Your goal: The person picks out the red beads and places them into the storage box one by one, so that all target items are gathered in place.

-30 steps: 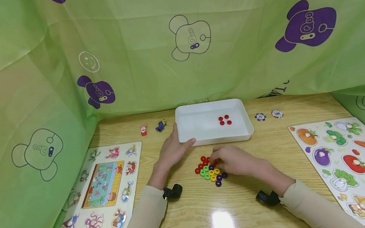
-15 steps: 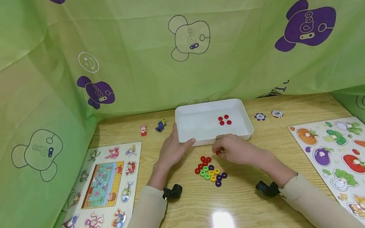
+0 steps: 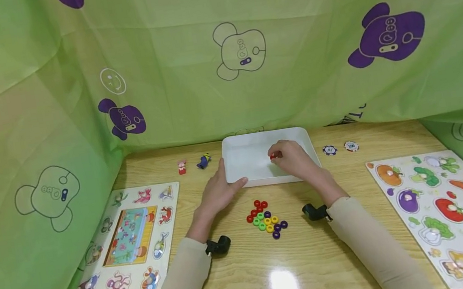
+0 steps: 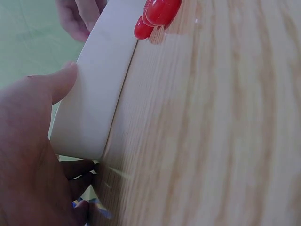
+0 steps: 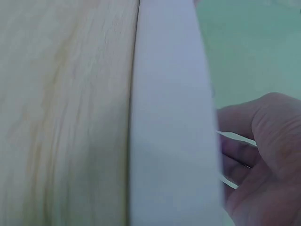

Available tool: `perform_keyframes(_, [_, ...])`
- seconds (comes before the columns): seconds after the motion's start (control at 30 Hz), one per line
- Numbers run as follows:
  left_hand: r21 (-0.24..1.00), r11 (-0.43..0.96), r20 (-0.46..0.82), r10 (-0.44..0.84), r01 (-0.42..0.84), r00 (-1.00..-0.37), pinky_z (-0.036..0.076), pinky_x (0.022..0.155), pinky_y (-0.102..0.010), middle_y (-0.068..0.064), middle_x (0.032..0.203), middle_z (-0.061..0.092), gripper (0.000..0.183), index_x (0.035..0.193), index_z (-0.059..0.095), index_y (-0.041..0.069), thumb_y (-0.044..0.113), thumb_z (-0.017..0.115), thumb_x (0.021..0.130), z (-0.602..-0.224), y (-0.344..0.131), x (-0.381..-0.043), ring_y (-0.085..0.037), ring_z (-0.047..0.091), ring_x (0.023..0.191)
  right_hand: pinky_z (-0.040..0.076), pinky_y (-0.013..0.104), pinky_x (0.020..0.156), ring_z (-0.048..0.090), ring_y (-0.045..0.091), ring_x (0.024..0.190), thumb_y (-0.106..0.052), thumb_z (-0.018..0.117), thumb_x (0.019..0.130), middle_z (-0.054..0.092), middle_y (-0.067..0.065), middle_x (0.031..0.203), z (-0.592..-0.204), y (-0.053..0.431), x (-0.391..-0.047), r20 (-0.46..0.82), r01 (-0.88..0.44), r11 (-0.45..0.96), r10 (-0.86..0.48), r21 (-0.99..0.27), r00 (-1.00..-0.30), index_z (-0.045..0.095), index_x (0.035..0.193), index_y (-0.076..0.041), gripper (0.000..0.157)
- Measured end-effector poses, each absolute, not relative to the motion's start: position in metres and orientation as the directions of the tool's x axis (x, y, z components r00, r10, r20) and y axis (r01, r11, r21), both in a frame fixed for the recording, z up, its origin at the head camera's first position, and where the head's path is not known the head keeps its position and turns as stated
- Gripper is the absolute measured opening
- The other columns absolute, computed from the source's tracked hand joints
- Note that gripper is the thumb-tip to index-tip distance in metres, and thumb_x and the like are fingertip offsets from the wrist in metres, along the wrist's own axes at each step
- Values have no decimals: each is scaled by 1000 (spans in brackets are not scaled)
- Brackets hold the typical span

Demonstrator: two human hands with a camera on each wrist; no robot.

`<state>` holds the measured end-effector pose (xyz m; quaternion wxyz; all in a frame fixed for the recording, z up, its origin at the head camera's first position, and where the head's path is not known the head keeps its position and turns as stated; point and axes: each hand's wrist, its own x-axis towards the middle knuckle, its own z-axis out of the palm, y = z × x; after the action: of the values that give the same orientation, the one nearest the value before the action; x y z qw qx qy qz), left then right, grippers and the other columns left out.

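Note:
My right hand (image 3: 291, 157) is over the white tray (image 3: 244, 155), pinching a small red ring (image 3: 273, 157) between thumb and fingertips. The red rings seen inside the tray before are hidden behind this hand. At the tray's front left corner, my left hand (image 3: 216, 187) grips the wall, thumb at the front rim and fingers along the left side. In the left wrist view, that thumb (image 4: 63, 82) lies against the tray's rim. On the table before the tray lies a cluster of red rings (image 3: 254, 213), green rings (image 3: 262, 226), yellow rings (image 3: 269, 228) and purple rings (image 3: 276, 235).
A sea-animal puzzle board (image 3: 166, 235) lies at the left and a vegetable puzzle board (image 3: 436, 193) at the right. A pink figurine (image 3: 182, 167) and a blue figurine (image 3: 204, 161) stand left of the tray. Two poker chips (image 3: 330, 150) lie right of it.
My right hand has lifted a red ring from the cluster and carried it forward over the tray's front wall. The left hand has stayed at the tray's corner.

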<state>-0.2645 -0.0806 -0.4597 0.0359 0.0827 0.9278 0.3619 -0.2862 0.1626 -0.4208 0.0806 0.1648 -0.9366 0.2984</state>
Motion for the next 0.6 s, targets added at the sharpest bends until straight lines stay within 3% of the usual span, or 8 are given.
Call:
perform_keyframes(0.2, [671,728,-5,194,140,-981,30,109,-52,-11,155,22,104,150,-2,15,70,50,79,-460,-82,-263,-33,30,138,50,37,75,60,23,85,-7,63,84,67,11,93,-436,157,-306,238,-286,790,-182,-542,-954,70,98,-5,16])
perform_keyframes(0.6, [673,718,36,206,177,-978,34,108,-49,-10,153,25,101,150,-5,19,67,51,81,-461,-84,-265,-32,35,135,49,40,78,58,24,93,-3,52,85,66,10,99,-439,153,-333,174,-251,867,-193,-430,-966,70,96,-7,21])
